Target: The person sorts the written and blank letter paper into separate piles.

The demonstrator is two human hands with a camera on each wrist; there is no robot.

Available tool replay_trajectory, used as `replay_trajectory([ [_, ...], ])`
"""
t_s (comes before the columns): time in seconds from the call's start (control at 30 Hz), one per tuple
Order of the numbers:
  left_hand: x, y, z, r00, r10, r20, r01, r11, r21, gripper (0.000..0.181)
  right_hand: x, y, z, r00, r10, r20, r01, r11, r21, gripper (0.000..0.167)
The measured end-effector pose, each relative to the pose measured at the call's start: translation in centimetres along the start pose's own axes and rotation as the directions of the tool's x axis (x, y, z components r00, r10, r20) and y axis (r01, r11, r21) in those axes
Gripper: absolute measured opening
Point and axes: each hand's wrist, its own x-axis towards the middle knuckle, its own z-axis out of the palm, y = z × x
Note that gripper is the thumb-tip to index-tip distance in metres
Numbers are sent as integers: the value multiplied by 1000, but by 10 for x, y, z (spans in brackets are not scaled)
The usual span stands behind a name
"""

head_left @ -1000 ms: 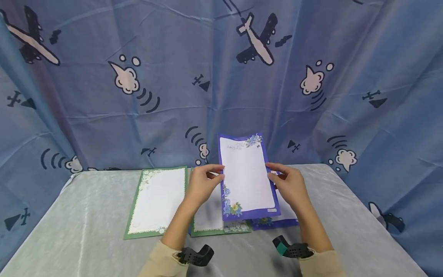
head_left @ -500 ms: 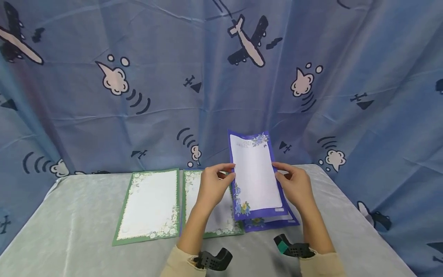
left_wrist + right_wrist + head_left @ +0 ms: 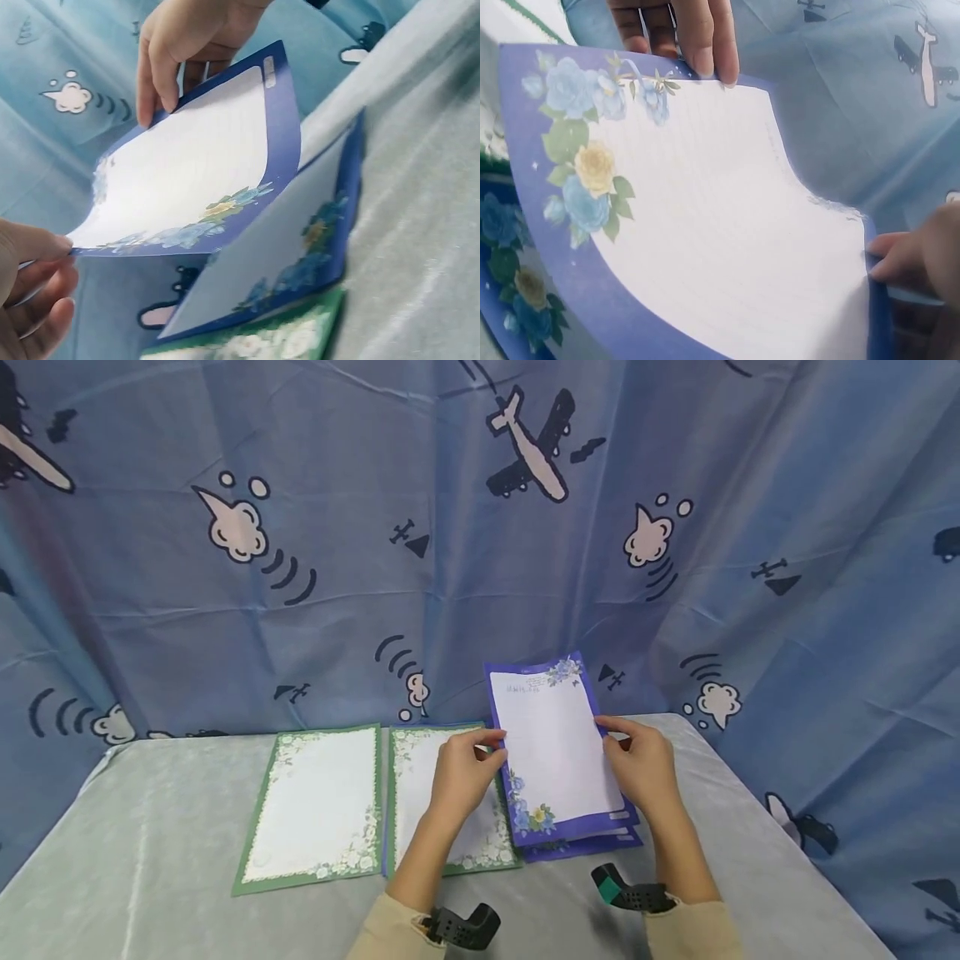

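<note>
Both hands hold a sheet of letter paper [image 3: 558, 752] with a purple-blue border and blue and yellow flowers. My left hand [image 3: 461, 777] pinches its left edge between thumb and fingers, while my right hand [image 3: 643, 764] pinches the right edge. Tilted upright, it hangs over a second purple-bordered sheet [image 3: 581, 848] on the table, mostly hidden behind it. In the left wrist view a gap shows between the held paper [image 3: 187, 157] and the lower sheet [image 3: 289, 232]. The right wrist view shows the held paper [image 3: 705, 187] bowed. Faint writing runs near its top.
Two green-bordered floral sheets lie side by side to the left: one far left [image 3: 318, 802], one in the middle [image 3: 420, 785], partly behind my left forearm. A blue edge peeks from under the middle one. A blue airplane-print curtain [image 3: 330, 527] hangs behind the grey cloth-covered table [image 3: 187, 827].
Both hands first shifted the held sheet right, over the lower purple sheet, then brought it slightly down. The view has turned a little to the right. The green sheets stay lying on the table.
</note>
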Motion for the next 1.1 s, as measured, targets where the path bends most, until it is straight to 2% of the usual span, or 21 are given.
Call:
replay_trajectory([
  [0.23,-5,-7,19,999,-4,42,1,998,55,26,5,18,8,1000,15,-2,-15,1000,-21,36],
  [0.43,-9,-17,35,998,-21,55,15,995,102,28,8,39,19,998,12,-60,-14,999,-32,32],
  [0.57,-11,-24,40,998,-46,47,39,990,134,30,9,52,26,997,30,-69,-31,999,-25,33],
  [0.73,-13,-32,45,994,-81,77,62,972,227,36,10,66,34,999,40,-9,-40,999,-34,36],
  [0.9,-16,-36,46,994,-81,75,55,953,299,36,10,76,43,998,57,38,-55,998,-44,41],
  [1.1,-17,-36,47,994,-87,63,62,941,332,33,7,81,50,996,88,23,-86,994,-69,38],
])
